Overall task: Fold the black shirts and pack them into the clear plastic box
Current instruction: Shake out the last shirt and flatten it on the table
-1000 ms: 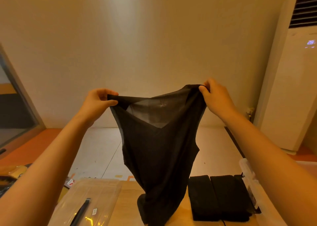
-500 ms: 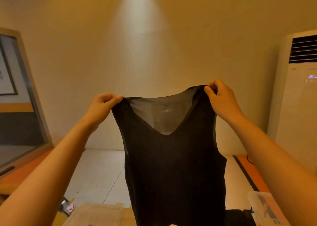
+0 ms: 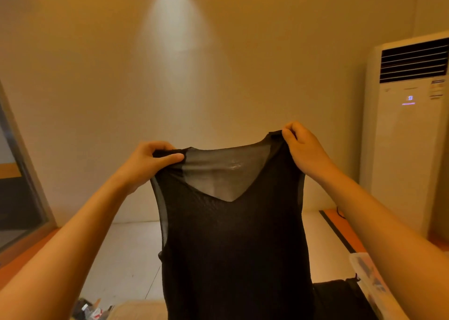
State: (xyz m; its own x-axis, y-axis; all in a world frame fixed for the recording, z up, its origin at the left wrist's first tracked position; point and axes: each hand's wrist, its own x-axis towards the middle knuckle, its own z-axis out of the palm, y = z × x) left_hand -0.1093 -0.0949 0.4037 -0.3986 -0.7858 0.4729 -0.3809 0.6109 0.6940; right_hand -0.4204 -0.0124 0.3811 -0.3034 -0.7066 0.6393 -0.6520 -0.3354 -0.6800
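Note:
A thin black sleeveless shirt with a V-neck hangs in the air in front of me, front side toward me and spread flat. My left hand pinches its left shoulder strap and my right hand pinches its right shoulder strap, slightly higher. The shirt's lower part runs out of the bottom of the view. The edge of a clear plastic box shows at the lower right. Folded black shirts lie just left of that box, partly hidden by the hanging shirt.
A tall white air conditioner stands at the right against the wall. A glass-framed panel leans at the left. A clear plastic lid and small packets lie at the bottom left. White floor lies beyond.
Both hands have raised the shirt and pulled its shoulders apart, so it now hangs flat and open. The view has tilted up, hiding most of the table.

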